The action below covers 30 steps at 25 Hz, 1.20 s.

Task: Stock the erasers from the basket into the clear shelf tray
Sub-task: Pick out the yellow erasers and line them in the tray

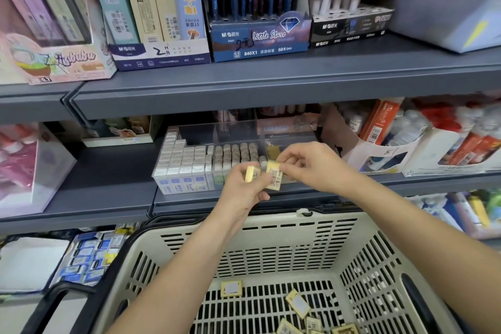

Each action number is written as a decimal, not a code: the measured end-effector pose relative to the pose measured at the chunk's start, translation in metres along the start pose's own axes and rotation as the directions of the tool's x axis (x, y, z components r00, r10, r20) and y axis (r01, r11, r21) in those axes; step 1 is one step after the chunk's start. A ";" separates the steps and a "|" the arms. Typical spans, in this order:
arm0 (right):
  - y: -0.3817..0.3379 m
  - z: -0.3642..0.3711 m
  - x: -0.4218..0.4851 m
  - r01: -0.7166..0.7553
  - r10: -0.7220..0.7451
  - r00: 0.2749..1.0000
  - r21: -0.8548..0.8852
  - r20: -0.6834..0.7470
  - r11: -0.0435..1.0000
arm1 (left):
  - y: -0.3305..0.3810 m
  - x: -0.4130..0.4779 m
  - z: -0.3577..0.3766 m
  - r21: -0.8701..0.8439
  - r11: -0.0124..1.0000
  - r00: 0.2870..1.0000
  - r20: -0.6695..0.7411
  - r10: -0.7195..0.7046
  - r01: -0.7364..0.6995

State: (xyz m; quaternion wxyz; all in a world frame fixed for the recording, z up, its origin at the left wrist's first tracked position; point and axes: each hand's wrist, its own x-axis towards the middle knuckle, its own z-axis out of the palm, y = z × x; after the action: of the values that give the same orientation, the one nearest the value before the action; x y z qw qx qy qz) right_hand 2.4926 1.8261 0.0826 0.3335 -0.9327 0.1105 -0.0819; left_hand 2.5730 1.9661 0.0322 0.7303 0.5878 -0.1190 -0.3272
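The left hand (pixel 241 187) grips one yellow eraser (pixel 250 173); the right hand (pixel 311 165) pinches a second eraser (pixel 274 177), long side upright, just before the clear tray (pixel 287 133). The tray's part-empty right section lies straight behind the right hand, the nearer one. Loose erasers (pixel 296 306) lie in the basket (pixel 271 228) below.

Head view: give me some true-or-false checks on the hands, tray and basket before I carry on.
1. The left hand holds a yellow eraser. True.
2. The basket is empty. False: loose erasers lie on its floor.
3. The right hand pinches a labelled eraser. True.
4. The tray stands on the top shelf. False: it stands on the shelf below the pencil boxes.
5. Both hands are inside the basket. False: they are raised in front of the tray.
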 end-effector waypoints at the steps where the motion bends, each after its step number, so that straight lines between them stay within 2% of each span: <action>1: 0.001 -0.006 0.000 -0.028 0.028 1.000 0.052 -0.006 0.998 | 0.000 0.000 0.002 -0.008 1.000 1.000 -0.008 -0.005 0.005; 3: 0.006 -0.023 0.005 -0.080 0.088 0.994 0.110 -0.068 0.991 | 0.000 0.001 0.001 0.002 1.000 1.000 -0.016 0.005 -0.005; 4: 0.010 -0.030 0.009 -0.106 0.115 0.986 0.082 -0.119 0.991 | 0.000 0.001 -0.002 0.046 0.999 0.999 -0.013 0.029 -0.028; 6: 0.018 -0.038 0.021 -0.153 0.128 0.969 -0.107 -0.211 0.982 | -0.001 -0.001 -0.009 0.166 0.980 0.994 0.016 0.109 -0.110; 8: 0.022 -0.034 0.033 -0.204 0.147 0.964 -0.265 -0.221 0.943 | -0.002 -0.004 -0.014 0.227 0.958 0.984 0.030 0.173 -0.175; 13: 0.038 -0.010 0.052 -0.168 0.187 0.982 -0.364 0.018 0.916 | -0.002 -0.005 -0.020 0.220 0.963 0.987 0.009 0.160 -0.158; 20: 0.047 -0.005 0.051 -0.044 0.135 0.979 -0.490 0.153 0.871 | -0.002 -0.004 -0.015 0.249 0.960 0.991 -0.021 0.134 -0.125; 22: 0.040 -0.006 0.042 -0.017 0.053 0.997 -0.481 0.062 0.877 | -0.003 -0.003 -0.012 0.249 0.962 0.992 -0.030 0.123 -0.112; 24: 0.026 -0.004 0.027 0.050 -0.075 0.995 -0.317 -0.069 0.947 | -0.004 -0.002 -0.007 0.235 0.965 0.991 -0.025 0.128 -0.119; 26: 0.008 0.000 0.013 0.134 -0.144 0.988 -0.147 -0.060 0.980 | -0.003 -0.002 0.000 0.225 0.965 0.990 0.005 0.140 -0.138; 28: 0.001 0.003 0.006 0.146 -0.147 0.989 -0.143 0.006 0.979 | -0.001 -0.003 0.005 0.229 0.960 0.987 0.041 0.158 -0.163; 30: 0.003 -0.004 0.008 0.090 -0.092 0.996 -0.147 -0.010 0.985 | 0.001 -0.006 0.003 0.298 0.934 0.980 0.052 0.190 -0.196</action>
State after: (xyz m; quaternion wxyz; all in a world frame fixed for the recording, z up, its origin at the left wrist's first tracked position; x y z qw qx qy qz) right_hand 2.4986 1.8195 0.0849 0.2588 -0.9580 0.0764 -0.0966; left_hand 2.5666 1.9677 0.0353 0.6592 0.6741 -0.2329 -0.2384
